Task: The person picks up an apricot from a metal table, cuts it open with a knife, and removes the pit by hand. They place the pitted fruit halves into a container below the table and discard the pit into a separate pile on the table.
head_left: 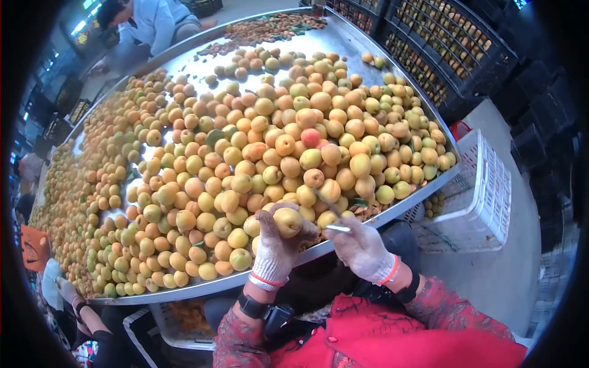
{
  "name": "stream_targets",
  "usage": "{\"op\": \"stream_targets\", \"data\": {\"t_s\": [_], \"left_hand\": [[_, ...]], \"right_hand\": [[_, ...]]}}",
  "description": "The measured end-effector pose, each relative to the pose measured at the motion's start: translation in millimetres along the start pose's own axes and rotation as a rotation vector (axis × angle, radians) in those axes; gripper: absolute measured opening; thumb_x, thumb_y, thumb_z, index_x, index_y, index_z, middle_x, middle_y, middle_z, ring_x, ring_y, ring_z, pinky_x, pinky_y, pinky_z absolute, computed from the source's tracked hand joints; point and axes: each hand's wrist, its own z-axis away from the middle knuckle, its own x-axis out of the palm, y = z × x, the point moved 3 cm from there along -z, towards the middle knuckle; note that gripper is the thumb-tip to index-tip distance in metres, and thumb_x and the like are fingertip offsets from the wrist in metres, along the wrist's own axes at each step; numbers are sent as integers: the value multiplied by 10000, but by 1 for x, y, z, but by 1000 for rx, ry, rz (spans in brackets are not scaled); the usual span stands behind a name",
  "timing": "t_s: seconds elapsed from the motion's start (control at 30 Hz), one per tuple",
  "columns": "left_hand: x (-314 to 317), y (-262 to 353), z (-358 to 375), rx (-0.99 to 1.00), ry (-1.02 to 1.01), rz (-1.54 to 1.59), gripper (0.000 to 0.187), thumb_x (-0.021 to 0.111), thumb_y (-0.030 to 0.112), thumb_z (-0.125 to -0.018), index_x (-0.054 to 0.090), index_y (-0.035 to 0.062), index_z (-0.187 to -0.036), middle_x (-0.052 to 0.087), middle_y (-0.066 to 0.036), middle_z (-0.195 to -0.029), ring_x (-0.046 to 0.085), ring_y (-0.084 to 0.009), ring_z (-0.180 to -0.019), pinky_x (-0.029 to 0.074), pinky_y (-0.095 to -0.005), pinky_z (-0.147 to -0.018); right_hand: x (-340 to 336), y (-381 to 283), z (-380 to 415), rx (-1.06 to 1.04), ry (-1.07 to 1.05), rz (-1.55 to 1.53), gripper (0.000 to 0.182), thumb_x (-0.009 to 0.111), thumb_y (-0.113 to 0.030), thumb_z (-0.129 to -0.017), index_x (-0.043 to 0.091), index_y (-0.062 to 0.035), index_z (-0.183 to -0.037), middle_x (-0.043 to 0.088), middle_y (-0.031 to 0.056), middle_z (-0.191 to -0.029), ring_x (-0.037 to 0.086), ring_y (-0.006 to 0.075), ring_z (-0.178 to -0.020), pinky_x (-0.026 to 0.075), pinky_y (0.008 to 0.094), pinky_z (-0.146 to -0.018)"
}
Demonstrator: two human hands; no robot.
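Both my hands wear whitish gloves at the near edge of a metal table heaped with yellow-orange fruit (245, 165). My left hand (276, 242) is closed round one yellow fruit (288, 222), held just above the pile. To its right, my right hand (362, 245) grips a small knife (338, 228), whose thin blade, blurred, points up and left over the fruit. The two hands are close together. One redder fruit (310, 138) lies mid-pile.
The metal rim (411, 197) runs before me. A white crate (475, 202) stands at the right, another (172, 331) below the table. Black fruit crates (451, 43) are stacked at back right. One person (156, 24) is at back left, another's arm (89, 313) at lower left.
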Motion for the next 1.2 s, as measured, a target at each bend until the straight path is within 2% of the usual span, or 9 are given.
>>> {"op": "stream_targets", "data": {"t_s": [0.17,0.5,0.6,0.63,0.73,0.77,0.87,1.13,1.2], "left_hand": [[-6,-8,6,-86,174,50,748,398,764,-865,494,112,-1219,579,-87,-1041,625,-255,-934,520,-446,-880],[-1,-5,19,-74,212,-83,729,346,744,-900,538,105,-1193,595,-74,-974,630,-220,-877,579,-389,-743],[2,2,28,-8,180,-223,739,351,740,-902,558,81,-1164,595,-54,-935,625,-182,-845,574,-363,-704],[-7,3,24,159,179,-525,740,355,737,-904,585,66,-1115,586,-27,-880,602,-139,-799,547,-311,-678],[10,7,29,235,187,-483,725,304,703,-949,606,50,-1042,558,-12,-883,539,-119,-825,472,-266,-795],[14,10,31,218,185,-467,706,303,687,-961,593,47,-1035,547,-17,-903,522,-122,-847,449,-273,-843],[-5,7,30,148,194,-513,723,245,660,-985,568,18,-1064,578,-61,-944,568,-152,-844,490,-304,-845],[-11,2,29,98,282,-144,559,383,576,-1000,581,56,-1055,553,-26,-853,539,-121,-684,492,-254,-610],[-32,-11,23,60,256,-9,498,403,539,-1007,586,79,-1058,604,-42,-943,593,-180,-859,525,-340,-792]], "right_hand": [[21,-6,-8,-191,-21,328,223,687,-222,-890,569,-46,-957,609,152,-704,640,376,-668,485,407,-553],[41,-3,-6,-284,18,549,245,701,-255,-870,578,-49,-922,608,148,-660,647,353,-623,496,420,-522],[43,-2,-1,-272,2,533,222,688,-189,-867,574,-41,-987,606,146,-685,638,370,-631,491,429,-543],[46,-5,0,-296,6,577,216,686,-202,-867,581,-50,-979,609,150,-693,639,368,-634,494,429,-541],[55,0,2,-472,70,676,298,604,-348,-920,524,-70,-851,575,150,-686,611,380,-594,484,451,-497],[57,15,6,-262,43,610,246,636,-320,-901,615,-77,-937,604,187,-704,636,368,-641,497,442,-514],[60,3,4,-234,75,641,329,619,-362,-906,553,-41,-893,581,180,-623,625,383,-591,490,443,-495],[69,7,-5,-245,61,788,411,567,-443,-935,540,-36,-882,625,218,-632,647,394,-596,492,471,-490],[75,3,-9,-521,109,947,303,643,-357,-895,563,-89,-776,525,94,-580,600,316,-490,457,410,-399]]}}
